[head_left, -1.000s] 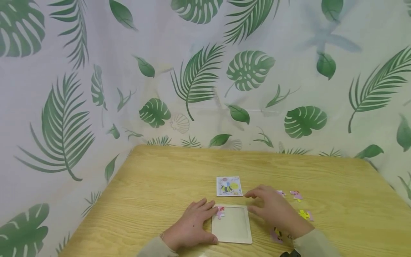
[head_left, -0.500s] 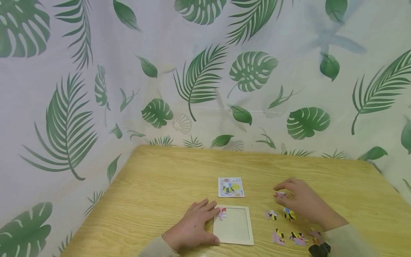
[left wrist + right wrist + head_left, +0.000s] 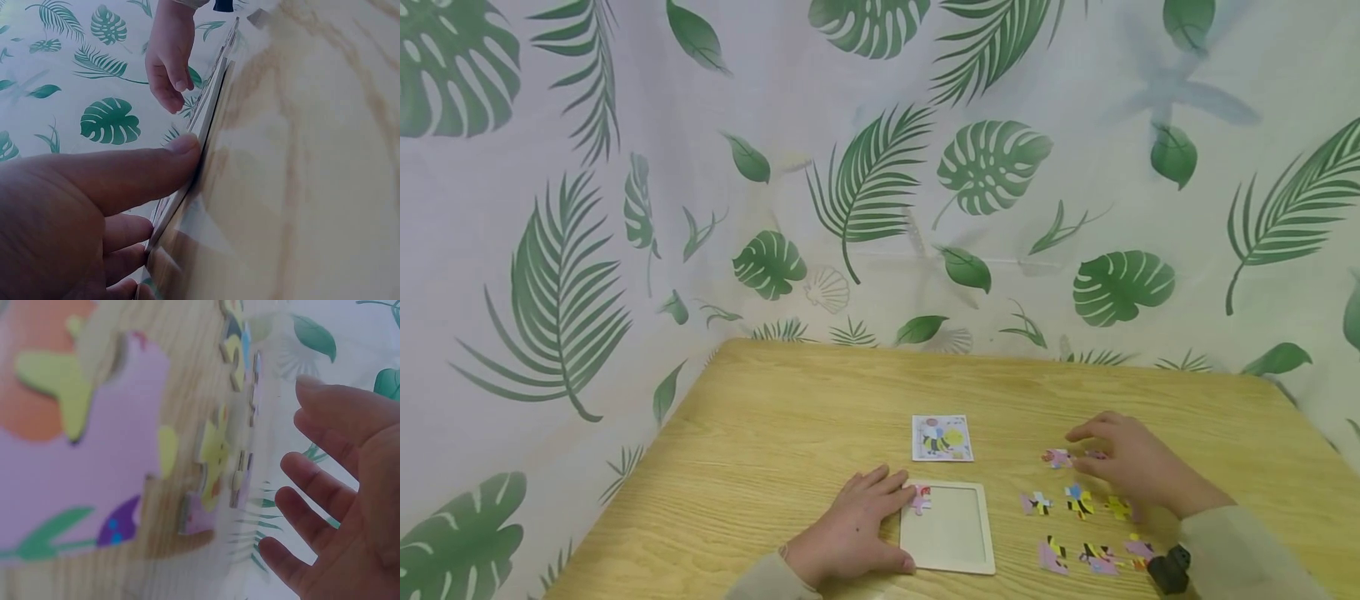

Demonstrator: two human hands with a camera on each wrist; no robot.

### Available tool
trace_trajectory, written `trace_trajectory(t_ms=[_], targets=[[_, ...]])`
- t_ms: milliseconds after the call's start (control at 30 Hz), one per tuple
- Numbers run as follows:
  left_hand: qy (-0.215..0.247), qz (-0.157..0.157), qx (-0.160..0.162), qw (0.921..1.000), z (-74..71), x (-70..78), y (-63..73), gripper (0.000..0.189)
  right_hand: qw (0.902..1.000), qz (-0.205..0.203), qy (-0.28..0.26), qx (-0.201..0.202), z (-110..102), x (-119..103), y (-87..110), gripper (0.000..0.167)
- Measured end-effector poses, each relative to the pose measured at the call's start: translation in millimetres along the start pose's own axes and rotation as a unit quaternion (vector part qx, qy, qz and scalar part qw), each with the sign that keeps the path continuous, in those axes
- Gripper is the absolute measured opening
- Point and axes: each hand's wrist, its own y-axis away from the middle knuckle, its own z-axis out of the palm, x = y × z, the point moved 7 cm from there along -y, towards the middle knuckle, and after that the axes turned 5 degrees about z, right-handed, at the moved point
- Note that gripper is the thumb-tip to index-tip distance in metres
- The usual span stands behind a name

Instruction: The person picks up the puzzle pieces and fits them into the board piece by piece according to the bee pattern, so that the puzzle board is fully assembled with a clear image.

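A puzzle frame [image 3: 946, 533] lies on the table with one puzzle piece [image 3: 921, 498], pink with red, in its far left corner. My left hand [image 3: 861, 521] rests along the frame's left side, fingertips at the far corner and thumb near the front one. In the left wrist view the thumb of the left hand [image 3: 106, 187] touches the frame's edge. My right hand [image 3: 1131, 462] hovers over the loose puzzle pieces at the far right. The right wrist view shows nothing held in the right hand [image 3: 350, 469]. A puzzle piece [image 3: 1057, 457] lies left of its fingertips.
Several loose puzzle pieces, such as a bee-striped piece [image 3: 1079, 501] and a pink piece [image 3: 1052, 555], lie in rows right of the frame. Behind the frame is a bee picture card [image 3: 942, 438]. A leaf-print curtain [image 3: 880, 208] borders the wooden table [image 3: 790, 408].
My right hand has moved right, from beside the frame's right edge to over the far right puzzle pieces, uncovering the nearer pieces. My left hand stays at the frame.
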Motion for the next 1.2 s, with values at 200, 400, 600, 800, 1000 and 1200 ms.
trace_trajectory(t_ms=[200, 400, 600, 800, 1000, 1200], targets=[[-0.01, 0.003, -0.001, 0.9999, -2.2, 3.2, 1.7, 0.092, 0.9995, 0.008, -0.024, -0.016, 5, 4, -1.1, 0.036], [-0.008, 0.001, -0.002, 1.0, -1.7, 1.8, 0.8, 0.092, 0.9991, 0.014, -0.034, -0.019, 11, 6, -0.4, 0.038], [-0.004, -0.005, -0.003, 1.0, -0.3, -0.3, 0.2, 0.093, 0.9998, 0.005, -0.014, -0.012, 14, 4, 0.2, 0.04], [-0.003, -0.007, -0.008, 0.9999, 1.6, -1.1, -0.4, 0.092, 0.9999, -0.008, 0.014, -0.001, 15, 1, -0.1, 0.035], [-0.007, -0.002, -0.003, 1.0, 1.2, 0.0, 0.3, 0.092, 0.999, -0.011, 0.042, 0.009, 15, 4, -3.8, 0.027], [-0.004, -0.002, 0.003, 1.0, -0.6, 1.1, 0.9, 0.092, 0.9985, -0.01, 0.052, 0.017, 15, 2, -6.4, 0.019]])
